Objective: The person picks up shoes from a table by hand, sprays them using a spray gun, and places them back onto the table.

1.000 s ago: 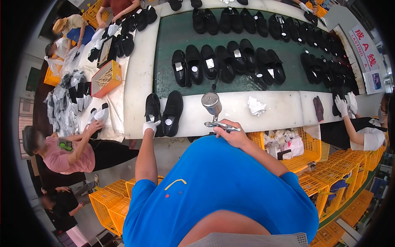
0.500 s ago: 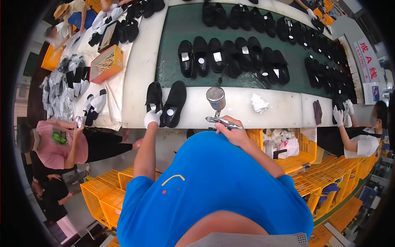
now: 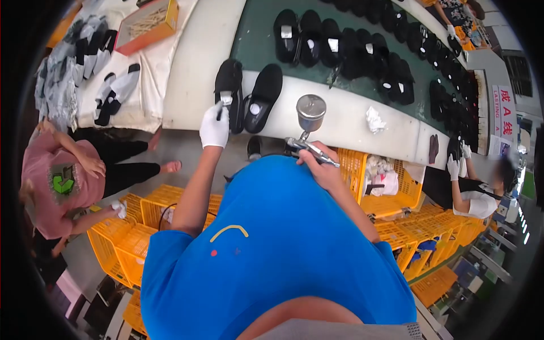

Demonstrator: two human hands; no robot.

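My left hand [image 3: 215, 127], in a white glove, pinches the heel edge of a black slip-on shoe [image 3: 229, 75] at the table's near edge. The fingertips are close to a pale label inside that shoe. Beside it stands a matching black shoe [image 3: 266, 85] with a round white sticker on its insole. My bare right hand [image 3: 319, 161] is wrapped round the handle of a spray gun [image 3: 304, 145]. The gun's metal cup [image 3: 311, 107] sits upright on top, over the table edge, to the right of the pair.
Rows of black shoes [image 3: 362, 54] lie on the green belt [image 3: 260, 34]. A crumpled white tissue [image 3: 375, 119] and a dark glove [image 3: 433, 148] rest on the white table edge [image 3: 351, 107]. Yellow crates [image 3: 122, 249] stand behind me. People [image 3: 71, 175] are at both sides.
The view has shifted, so the table sits higher and tilted. My left hand stays at the left shoe's heel, its fingers now nearer the label. My right hand still holds the spray gun.
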